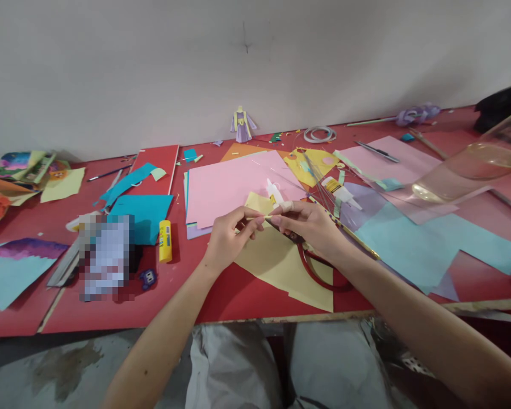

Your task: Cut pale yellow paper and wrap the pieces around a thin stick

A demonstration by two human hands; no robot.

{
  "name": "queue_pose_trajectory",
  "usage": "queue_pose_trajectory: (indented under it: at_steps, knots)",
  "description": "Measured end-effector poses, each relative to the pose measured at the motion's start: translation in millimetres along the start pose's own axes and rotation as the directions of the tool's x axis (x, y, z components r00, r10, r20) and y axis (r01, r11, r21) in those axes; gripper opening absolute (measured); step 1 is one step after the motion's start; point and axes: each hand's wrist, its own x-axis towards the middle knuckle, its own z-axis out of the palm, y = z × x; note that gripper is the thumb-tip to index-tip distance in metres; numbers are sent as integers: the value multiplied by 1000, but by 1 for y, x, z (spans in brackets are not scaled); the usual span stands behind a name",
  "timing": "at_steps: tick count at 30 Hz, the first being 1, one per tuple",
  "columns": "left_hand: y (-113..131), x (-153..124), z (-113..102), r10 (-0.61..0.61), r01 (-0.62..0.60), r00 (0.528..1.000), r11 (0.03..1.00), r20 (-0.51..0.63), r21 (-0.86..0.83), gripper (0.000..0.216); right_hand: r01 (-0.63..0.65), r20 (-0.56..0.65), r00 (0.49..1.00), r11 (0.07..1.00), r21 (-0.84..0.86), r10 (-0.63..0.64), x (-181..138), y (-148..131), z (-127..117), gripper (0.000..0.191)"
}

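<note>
Near the middle, my left hand (230, 233) pinches one end of a thin pale-yellow paper strip (266, 217) between thumb and fingers. My right hand (313, 224) pinches the strip's other end, the fingertips of both hands almost meeting. One right finger has a light wrap on it. Beneath both hands lies a sheet of pale-yellow paper (276, 267). Scissors with red handles (305, 264) rest there, partly hidden by my right hand and forearm. Just beyond the fingers is a small white glue bottle (274, 192).
Pink sheets (225, 187) lie behind my hands. A yellow glue stick (165, 241) stands to the left. Rightward are another glue bottle (340, 192), a long brush (353, 236) and light-blue paper (409, 238). A small paper dress (242, 125) leans by the wall; a clear cup (468, 170) is far right.
</note>
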Motion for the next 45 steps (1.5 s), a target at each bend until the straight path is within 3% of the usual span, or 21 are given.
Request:
queue_pose_trajectory:
  at_steps: [13,31,45]
  knots:
    - [1,-1,-1,-37,37,999,999,-35,-9,17,11,-30,999,998,-56,-13,1,1,-3,31]
    - [0,0,-1,-54,55,998,998,-29,14,18,-4,24,1000,1000,-22,5,0,1,-2,30]
    - [-2,0,1,-10,10,1000,999,-9,46,17,-3,-118,993,999,-46,-2,2,4,-3,27]
